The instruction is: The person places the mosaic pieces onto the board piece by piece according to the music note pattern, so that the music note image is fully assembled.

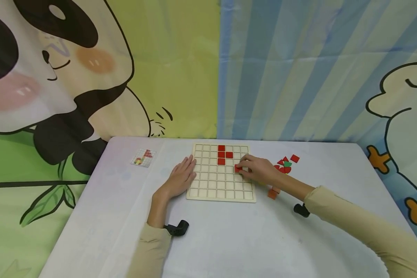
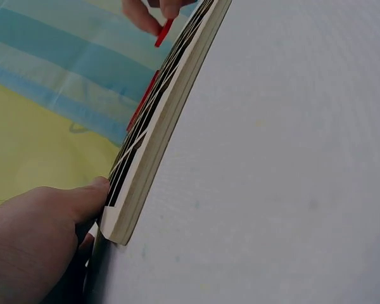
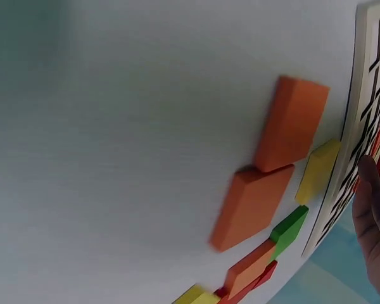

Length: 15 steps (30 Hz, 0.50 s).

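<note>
A pale wooden grid board (image 1: 205, 185) lies on the table. Several red square tiles (image 1: 221, 155) sit in its cells near the far edge. My right hand (image 1: 260, 170) pinches another red square tile (image 1: 238, 168) between thumb and fingers, low over the board's right side. That tile is tilted on edge in the left wrist view. Along the board's left edge rests my left hand (image 1: 180, 177), fingers straight, with its thumb (image 2: 88, 199) against the board's rim.
Loose tiles lie right of the board: a red square (image 1: 295, 158), a green piece (image 1: 287, 164), orange squares (image 1: 272, 194) and a yellow piece (image 3: 318, 171). A small patterned card (image 1: 143, 158) lies at the far left. Printed cloth hangs behind the white table (image 1: 222, 239).
</note>
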Motion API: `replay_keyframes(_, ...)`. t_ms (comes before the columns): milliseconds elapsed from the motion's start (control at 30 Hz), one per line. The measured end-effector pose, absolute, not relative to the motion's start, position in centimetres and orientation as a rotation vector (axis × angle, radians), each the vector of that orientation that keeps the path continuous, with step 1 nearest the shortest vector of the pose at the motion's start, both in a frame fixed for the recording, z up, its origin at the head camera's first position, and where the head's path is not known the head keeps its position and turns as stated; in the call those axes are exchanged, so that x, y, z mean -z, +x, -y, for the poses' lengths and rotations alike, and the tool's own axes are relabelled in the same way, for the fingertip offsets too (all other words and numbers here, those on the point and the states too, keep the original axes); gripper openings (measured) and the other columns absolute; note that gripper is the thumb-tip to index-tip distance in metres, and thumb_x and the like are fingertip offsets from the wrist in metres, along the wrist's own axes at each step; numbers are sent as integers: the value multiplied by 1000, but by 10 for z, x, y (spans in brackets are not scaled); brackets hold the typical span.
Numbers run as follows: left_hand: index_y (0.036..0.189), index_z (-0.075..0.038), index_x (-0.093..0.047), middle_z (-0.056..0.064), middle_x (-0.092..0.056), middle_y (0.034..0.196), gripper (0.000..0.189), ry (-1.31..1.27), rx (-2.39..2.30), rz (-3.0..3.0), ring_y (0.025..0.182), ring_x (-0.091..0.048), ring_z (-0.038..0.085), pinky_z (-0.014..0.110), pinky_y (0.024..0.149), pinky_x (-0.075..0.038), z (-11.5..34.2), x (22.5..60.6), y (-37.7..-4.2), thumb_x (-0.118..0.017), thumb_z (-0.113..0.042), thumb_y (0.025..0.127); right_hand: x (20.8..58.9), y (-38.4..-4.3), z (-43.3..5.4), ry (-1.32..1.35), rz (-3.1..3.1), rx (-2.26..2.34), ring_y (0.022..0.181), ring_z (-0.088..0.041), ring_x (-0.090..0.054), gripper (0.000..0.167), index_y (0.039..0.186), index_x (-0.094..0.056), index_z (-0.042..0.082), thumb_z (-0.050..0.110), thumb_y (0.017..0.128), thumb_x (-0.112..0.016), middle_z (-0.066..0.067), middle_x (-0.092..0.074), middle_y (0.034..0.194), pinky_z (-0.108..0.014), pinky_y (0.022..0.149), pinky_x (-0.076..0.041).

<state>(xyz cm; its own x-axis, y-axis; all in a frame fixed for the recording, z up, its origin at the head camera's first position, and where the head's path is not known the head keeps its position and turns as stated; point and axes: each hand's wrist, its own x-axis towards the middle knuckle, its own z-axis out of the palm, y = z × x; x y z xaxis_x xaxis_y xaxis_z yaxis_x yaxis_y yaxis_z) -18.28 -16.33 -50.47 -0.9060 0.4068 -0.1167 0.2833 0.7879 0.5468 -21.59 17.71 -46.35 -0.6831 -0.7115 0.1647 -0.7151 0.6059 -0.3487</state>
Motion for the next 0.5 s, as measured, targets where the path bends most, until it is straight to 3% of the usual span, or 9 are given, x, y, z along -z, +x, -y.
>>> replay_keyframes(133,165,-3,-17,12,-5,175,61,539,-791,-2748,162,-1,34,56,129,-7,163,505,-183,-36,-29,113,469,-233,-159,1246,2813,-534,82,-18,-68,21,114,-77,8,16,95,-75,-10,-69,115,-30,67,-57)
replay_keyframes(333,165,-3,-17,11,-5,175,61,550,-806,-2741,162,-1,33,57,129,-7,162,505,-183,-35,-30,113,474,-242,-149,1309,2695,-374,71,-17,-70,15,108,-78,10,16,95,-76,-8,-71,109,-27,57,-55)
replay_keyframes(500,165,-4,-16,11,-4,175,61,540,-804,-2743,162,-1,33,57,129,-7,162,505,-182,-36,-30,113,473,-244,-146,1331,2684,-357,71,-17,-71,13,106,-79,11,15,95,-76,-8,-70,107,-29,59,-57)
